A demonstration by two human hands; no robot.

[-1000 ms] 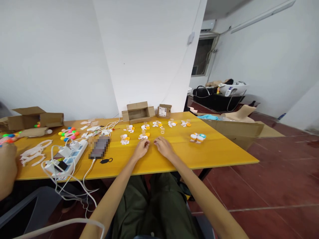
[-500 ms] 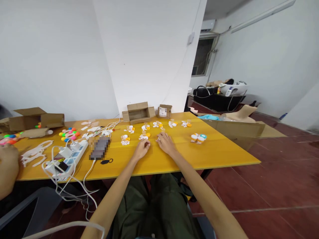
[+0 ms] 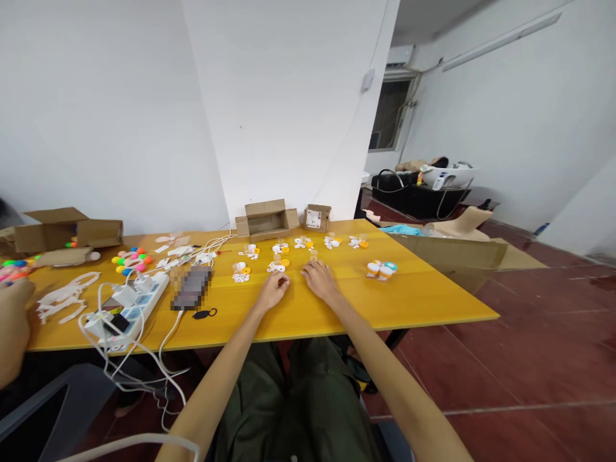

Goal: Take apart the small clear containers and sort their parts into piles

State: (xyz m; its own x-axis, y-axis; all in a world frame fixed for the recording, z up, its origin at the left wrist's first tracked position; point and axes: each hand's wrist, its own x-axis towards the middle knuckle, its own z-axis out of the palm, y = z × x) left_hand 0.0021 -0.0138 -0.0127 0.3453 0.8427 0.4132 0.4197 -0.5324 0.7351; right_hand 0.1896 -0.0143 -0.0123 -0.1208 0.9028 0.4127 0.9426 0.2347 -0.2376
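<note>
My left hand (image 3: 273, 288) rests on the yellow table (image 3: 423, 292), fingers curled in a pinch around something too small to name. My right hand (image 3: 318, 280) lies beside it, fingers bent over the tabletop just short of a small clear cup (image 3: 313, 254). Rows of small white and orange caps (image 3: 280, 248) and clear cups run across the table beyond both hands. A separate cluster of white, orange and teal caps (image 3: 380, 267) sits to the right of my right hand.
A phone (image 3: 190, 287), a black key tag (image 3: 205, 314) and a white power strip (image 3: 126, 309) with tangled cables lie left. Cardboard boxes (image 3: 265, 218) stand at the wall. Coloured balls (image 3: 129, 259) and another person's hand (image 3: 13, 324) are far left.
My right hand reached forward toward the caps, then drew back a little. My left hand barely moved. The view tilted slightly.
</note>
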